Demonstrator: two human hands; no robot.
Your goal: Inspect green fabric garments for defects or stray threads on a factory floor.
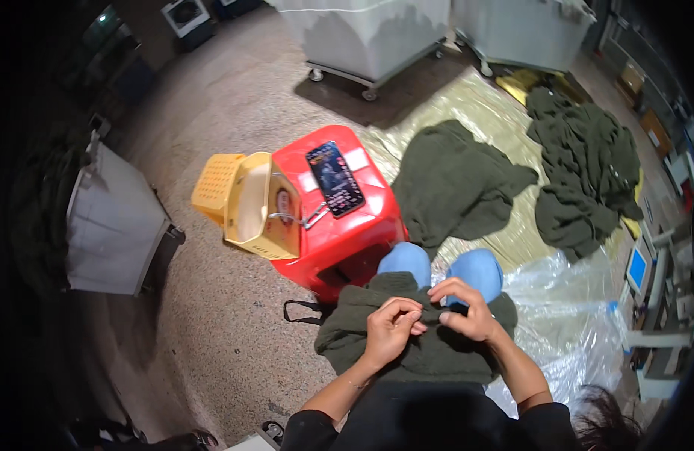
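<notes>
Sheeting [565, 308], clear and crinkled, is covering the floor on the right, while a red stool [377, 218] is standing ahead on the left. A dark green garment [429, 364] is lying bunched across the lap, against the knees [474, 274]. Over it, the right hand [469, 308] is curving with thumb and fingers parted; the left hand [394, 327] is holding its fingertips in a narrow pinch, the pictures not showing whether anything is between them. Good handling is probably depending on keeping the cloth smooth, bracing it on the lap and pinching lightly.
</notes>
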